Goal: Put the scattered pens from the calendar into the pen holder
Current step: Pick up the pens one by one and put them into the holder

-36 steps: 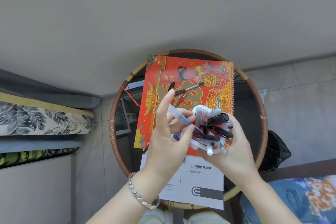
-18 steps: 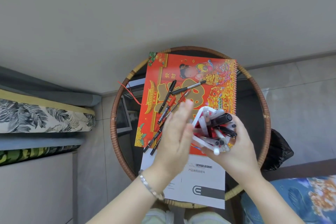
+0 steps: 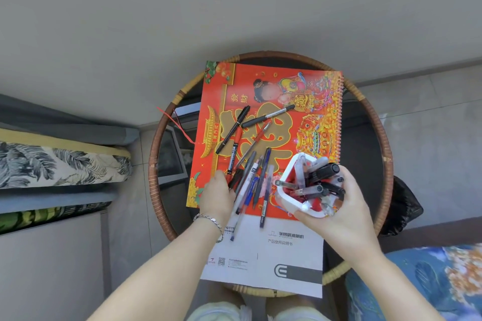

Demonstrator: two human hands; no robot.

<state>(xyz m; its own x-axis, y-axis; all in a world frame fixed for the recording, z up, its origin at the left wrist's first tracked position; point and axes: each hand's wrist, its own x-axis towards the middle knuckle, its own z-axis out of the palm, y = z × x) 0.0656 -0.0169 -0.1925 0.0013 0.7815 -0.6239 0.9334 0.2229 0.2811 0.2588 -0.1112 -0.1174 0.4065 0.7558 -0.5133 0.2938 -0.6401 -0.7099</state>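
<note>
A red and gold spiral-bound calendar (image 3: 307, 101) lies on a round table. Several pens lie scattered on it: a black pen (image 3: 233, 129), a black and silver marker (image 3: 267, 116), a red pen (image 3: 257, 139) and a bunch of blue and grey pens (image 3: 257, 182) near its lower edge. My left hand (image 3: 216, 194) rests on the left end of that bunch, fingers curled over a dark pen; whether it grips it is unclear. My right hand (image 3: 336, 212) holds a white pen holder (image 3: 289, 203) tilted above the calendar's lower right corner, with several pens inside.
The round table (image 3: 375, 122) has a woven rattan rim and a dark glass top. A white manual (image 3: 266, 258) lies under the calendar's lower edge. A patterned cushion (image 3: 60, 164) sits left, a black bag (image 3: 401, 206) right, a blue cushion (image 3: 417, 281) lower right.
My left hand let a clear pen into the holder, then dropped down and left onto the bunch of pens on the calendar. The holder stayed in my right hand, now lower.
</note>
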